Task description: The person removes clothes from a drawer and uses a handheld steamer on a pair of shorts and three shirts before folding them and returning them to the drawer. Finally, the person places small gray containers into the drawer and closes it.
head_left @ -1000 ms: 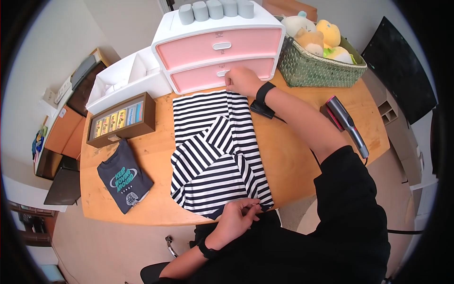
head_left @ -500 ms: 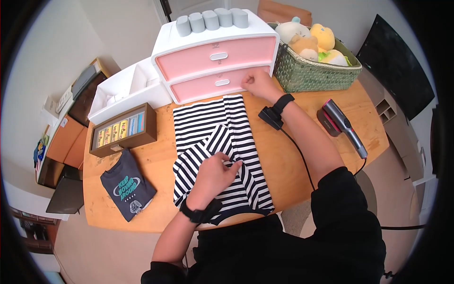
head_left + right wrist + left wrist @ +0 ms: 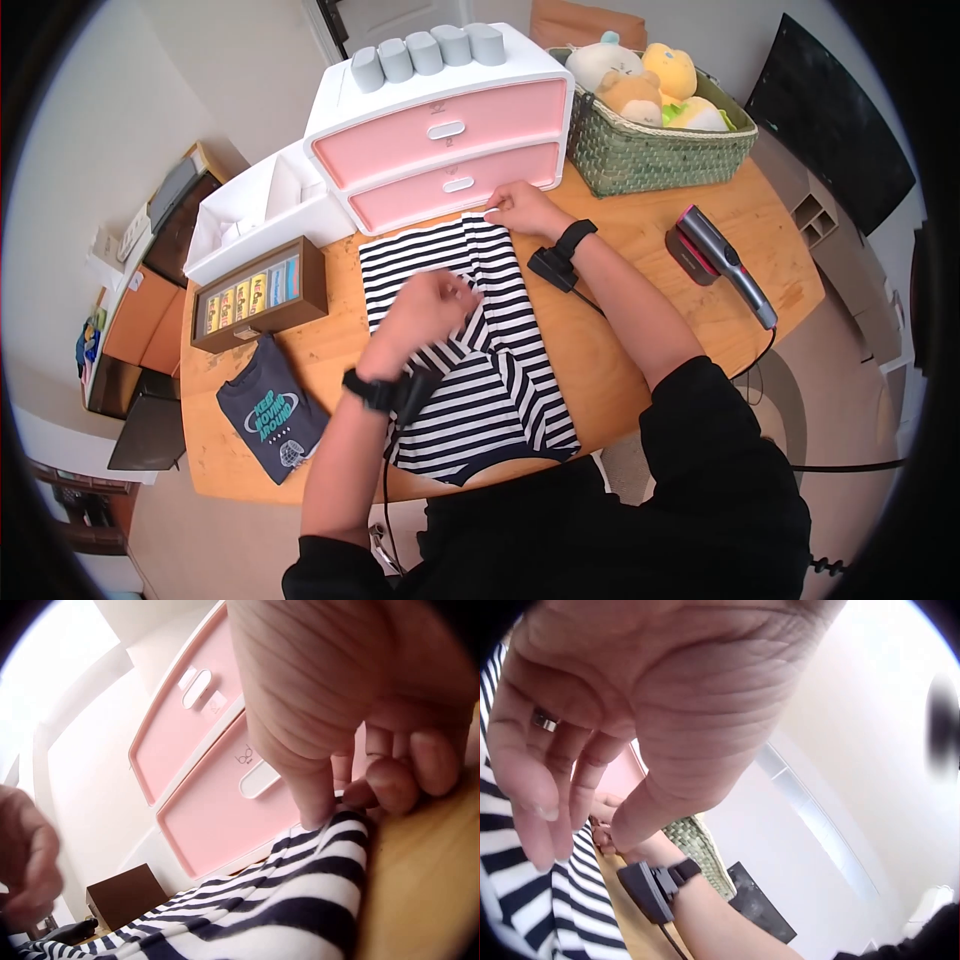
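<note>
One striped shirt (image 3: 480,405) reaching near edge of worktop (image 3: 610,370), far-right corner pinched in right hand's (image 3: 530,210) fingers, left hand's (image 3: 425,310) fingers loosely bent above, creases possible from uneven pull.

I record the following quantities from my remote station. Table (image 3: 610,300): one. On it I count two shirts: one striped shirt (image 3: 460,400) and one dark shirt (image 3: 270,405). Far side: one drawer unit (image 3: 345,103) with two pink drawers (image 3: 400,135) and two handles (image 3: 446,130); on top, five grey canisters (image 3: 424,53). Far right: one green basket (image 3: 660,165) containing four visible plush toys (image 3: 670,72). Left side: one white open box (image 3: 220,262) and one brown case (image 3: 312,285); I cannot reliably count the small packs (image 3: 243,298) inside. Right side: one handheld appliance (image 3: 725,262). Wristbands (image 3: 576,237): two.
</note>
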Action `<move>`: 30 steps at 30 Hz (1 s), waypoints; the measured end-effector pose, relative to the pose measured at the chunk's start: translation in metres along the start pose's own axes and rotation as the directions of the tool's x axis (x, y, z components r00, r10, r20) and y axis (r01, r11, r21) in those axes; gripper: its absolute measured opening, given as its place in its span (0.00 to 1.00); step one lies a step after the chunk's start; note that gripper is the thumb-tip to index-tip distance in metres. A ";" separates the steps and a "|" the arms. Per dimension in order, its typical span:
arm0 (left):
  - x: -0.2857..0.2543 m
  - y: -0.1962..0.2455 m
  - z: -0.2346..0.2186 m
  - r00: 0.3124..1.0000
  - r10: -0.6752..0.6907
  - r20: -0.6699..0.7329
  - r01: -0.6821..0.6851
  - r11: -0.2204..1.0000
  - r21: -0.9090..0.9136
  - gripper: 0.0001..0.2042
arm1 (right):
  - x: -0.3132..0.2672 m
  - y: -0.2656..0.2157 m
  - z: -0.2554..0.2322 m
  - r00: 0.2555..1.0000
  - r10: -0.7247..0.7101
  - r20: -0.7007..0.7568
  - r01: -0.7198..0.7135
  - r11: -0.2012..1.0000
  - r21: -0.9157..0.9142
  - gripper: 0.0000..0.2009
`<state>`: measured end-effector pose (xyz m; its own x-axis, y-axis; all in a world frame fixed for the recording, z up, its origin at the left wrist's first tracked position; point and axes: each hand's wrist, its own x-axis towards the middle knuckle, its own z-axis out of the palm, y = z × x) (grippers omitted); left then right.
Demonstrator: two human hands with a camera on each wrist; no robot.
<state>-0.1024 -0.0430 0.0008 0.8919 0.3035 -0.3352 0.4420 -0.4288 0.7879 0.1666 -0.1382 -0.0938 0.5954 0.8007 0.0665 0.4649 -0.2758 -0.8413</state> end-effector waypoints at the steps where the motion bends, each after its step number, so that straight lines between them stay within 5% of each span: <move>1: 0.030 -0.012 -0.005 0.999 0.041 -0.032 -0.042 0.998 -0.050 0.15 | -0.004 -0.002 0.000 1.000 0.012 -0.006 -0.012 1.000 -0.001 0.10; 5: 0.123 -0.024 0.000 0.959 0.046 -0.279 -0.065 0.996 -0.062 0.29 | 0.000 0.025 0.011 0.996 -0.021 -0.087 0.040 0.975 0.218 0.08; 7: 0.137 -0.015 0.002 0.967 -0.037 -0.250 0.022 0.998 -0.062 0.30 | 0.002 0.032 0.010 0.996 -0.044 -0.078 0.067 0.945 0.319 0.10; 8: 0.141 -0.011 0.006 0.961 -0.058 -0.269 0.055 0.998 -0.019 0.17 | 0.000 0.030 0.009 0.997 -0.037 -0.062 0.056 0.941 0.334 0.10; 10: 0.150 -0.010 0.006 0.967 -0.063 -0.247 0.075 0.996 0.039 0.15 | -0.006 0.029 0.008 0.998 -0.024 -0.055 0.043 0.926 0.375 0.08; 18: 0.148 -0.028 -0.006 0.973 -0.158 -0.169 0.088 0.928 -0.362 0.10 | -0.006 0.024 0.008 0.996 -0.038 -0.078 0.060 0.951 0.303 0.05; 30: 0.144 -0.033 -0.005 0.971 -0.158 -0.180 0.083 0.927 -0.367 0.06 | -0.011 0.014 0.009 0.978 -0.006 -0.207 0.041 0.986 0.163 0.08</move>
<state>0.0110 0.0193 -0.0710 0.7788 0.5156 -0.3574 0.4489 -0.0599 0.8916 0.1606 -0.1462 -0.1105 0.7155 0.6747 0.1812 0.3753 -0.1525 -0.9143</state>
